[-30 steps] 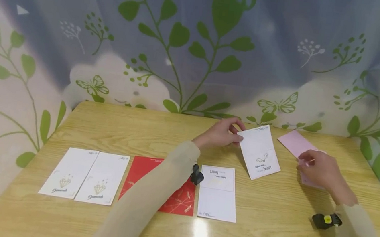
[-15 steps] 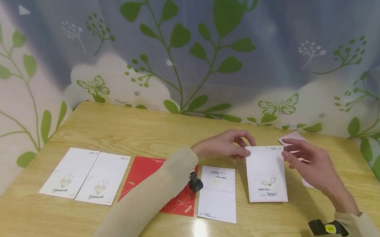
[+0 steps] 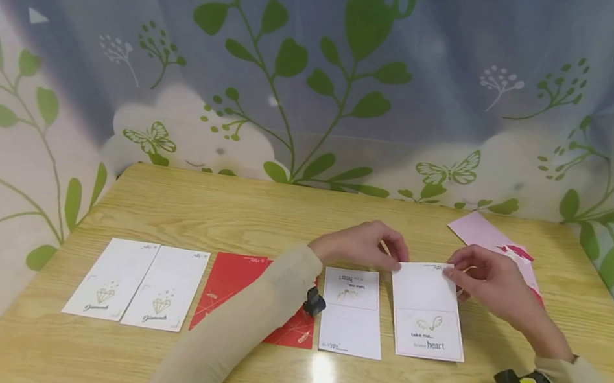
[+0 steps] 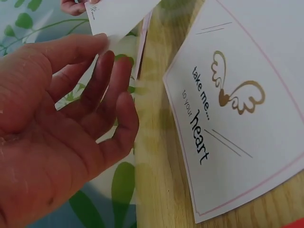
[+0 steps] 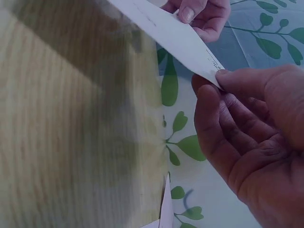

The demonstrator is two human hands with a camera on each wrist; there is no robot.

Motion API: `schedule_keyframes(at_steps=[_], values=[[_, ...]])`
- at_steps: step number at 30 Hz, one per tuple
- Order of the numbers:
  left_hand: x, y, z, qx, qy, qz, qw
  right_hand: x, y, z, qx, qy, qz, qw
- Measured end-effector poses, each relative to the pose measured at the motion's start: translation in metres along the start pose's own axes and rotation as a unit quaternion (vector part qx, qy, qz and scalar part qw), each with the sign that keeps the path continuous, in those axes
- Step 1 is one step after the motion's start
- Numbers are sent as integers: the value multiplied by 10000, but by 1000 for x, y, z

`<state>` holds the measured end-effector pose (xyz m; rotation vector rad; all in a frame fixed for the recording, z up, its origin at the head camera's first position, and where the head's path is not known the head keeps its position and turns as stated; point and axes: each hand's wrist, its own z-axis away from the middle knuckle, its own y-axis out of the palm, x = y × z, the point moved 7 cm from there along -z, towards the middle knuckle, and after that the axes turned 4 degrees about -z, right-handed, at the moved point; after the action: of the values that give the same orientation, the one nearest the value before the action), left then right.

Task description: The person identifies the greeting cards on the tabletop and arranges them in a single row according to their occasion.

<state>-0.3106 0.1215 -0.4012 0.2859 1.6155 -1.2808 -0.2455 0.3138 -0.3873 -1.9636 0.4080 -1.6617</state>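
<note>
A white greeting card (image 3: 427,300) printed "take me... to your heart" is held by its top edge, tilted, its lower end at the tabletop. My left hand (image 3: 364,245) pinches its top left corner between thumb and fingers. At the top right corner my right hand (image 3: 491,286) pinches it with thumb and forefinger, as the right wrist view shows on the card's edge (image 5: 166,38). Just left of it lies a matching white card (image 3: 349,328) turned the other way round; its winged-heart print (image 4: 232,90) fills the left wrist view's right side.
Two white "Diamonds" cards (image 3: 110,272) lie at the left of the wooden table (image 3: 210,210). Red cards (image 3: 230,279) sit beside them, partly under the left sleeve (image 3: 247,320). Pink cards (image 3: 475,229), one with red patterning, lie at the back right. A patterned curtain (image 3: 295,105) hangs behind.
The right hand has left the pink cards and taken the white card's right corner. Both hands have brought the card down towards the front, straightening it beside the matching one.
</note>
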Motion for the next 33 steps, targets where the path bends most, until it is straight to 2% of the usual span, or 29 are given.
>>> schedule_keyframes(at_steps=[3,6,11,16,22,29,33], values=[[3,3,0,28,-125,-313,9994,-6,7,0,119,142,-50,9998],[5,4,0,24,-306,-611,9977,-8,14,-1,202,110,-3,9997],[8,8,-1,-13,-486,-1020,9936,-7,19,-1,184,-31,290,9994],[10,10,-1,-12,-680,-1422,9875,-9,22,-2,208,103,543,9983],[12,11,-2,36,-871,-1540,9842,-11,23,-2,247,179,677,9972],[13,11,-2,13,-865,-1598,9834,-13,26,-4,277,208,661,9972],[14,12,0,-43,-951,-1815,9788,-14,28,-6,366,230,849,9955]])
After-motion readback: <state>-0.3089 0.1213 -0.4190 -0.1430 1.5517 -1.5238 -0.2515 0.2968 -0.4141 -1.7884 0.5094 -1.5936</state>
